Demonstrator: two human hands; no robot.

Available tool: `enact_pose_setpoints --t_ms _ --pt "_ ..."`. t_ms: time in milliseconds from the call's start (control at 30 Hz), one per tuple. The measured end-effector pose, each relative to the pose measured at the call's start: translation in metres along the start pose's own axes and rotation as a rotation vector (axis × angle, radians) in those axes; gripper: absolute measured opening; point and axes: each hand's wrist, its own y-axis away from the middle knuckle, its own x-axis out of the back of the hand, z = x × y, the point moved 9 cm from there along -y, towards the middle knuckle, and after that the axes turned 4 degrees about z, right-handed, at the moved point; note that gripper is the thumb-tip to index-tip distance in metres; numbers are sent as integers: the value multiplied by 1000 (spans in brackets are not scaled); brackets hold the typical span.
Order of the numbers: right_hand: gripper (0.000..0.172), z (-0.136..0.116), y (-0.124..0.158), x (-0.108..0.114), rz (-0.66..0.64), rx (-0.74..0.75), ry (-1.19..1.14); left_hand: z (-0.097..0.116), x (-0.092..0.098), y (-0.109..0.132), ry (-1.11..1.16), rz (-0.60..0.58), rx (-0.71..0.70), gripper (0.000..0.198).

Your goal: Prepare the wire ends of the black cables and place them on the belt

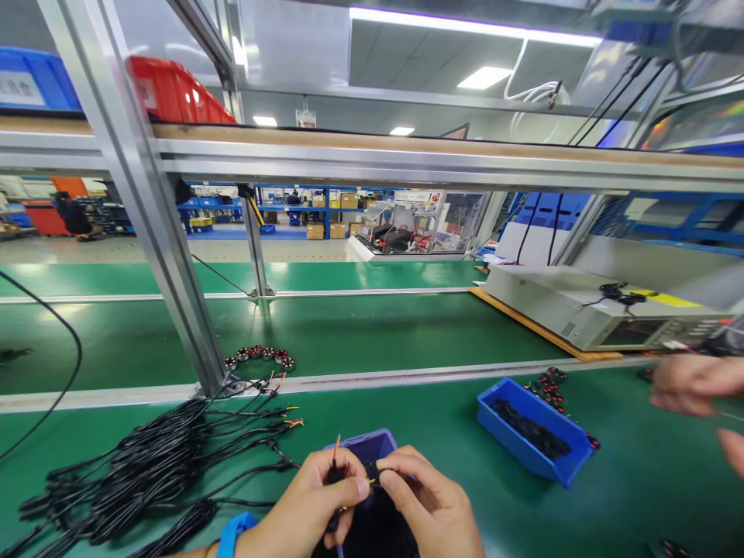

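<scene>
My left hand (305, 504), with a blue band at its wrist, is closed on a black cable (335, 474) whose thin coloured wires stick out between the fingers. Thumb and fingers of my right hand (435, 504) pinch a small black part (373, 470) right beside the left fingertips. The two hands nearly touch, and their fingers partly hide both pieces. Behind and below them is a blue-purple bin (380, 442), mostly covered by my hands. To the left lies a bundle of black cables (156, 457), some with red and yellow wire ends.
Small round motors (256, 353) form an arc near the metal post (174, 256). At right, a blue bin (514, 449) holds black pieces, with more motors (551, 387) behind it. Another person's hand (691, 384) is at the right edge. A grey instrument (552, 294) stands farther back.
</scene>
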Motion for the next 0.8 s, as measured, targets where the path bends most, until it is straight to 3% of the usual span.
enact_pose_setpoints --t_ms 167,333,500,800 --pt "24 -1 1 -2 36 -35 27 0 -1 -1 15 -35 -41 54" --pt "26 -8 0 -11 -149 -2 130 -4 3 -2 -17 -29 -59 54" --pt "25 -24 -3 4 -18 75 171 -4 0 2 -56 -41 -7 55" --pt "19 -33 1 -4 -122 210 290 -5 -1 3 -71 -52 19 49"
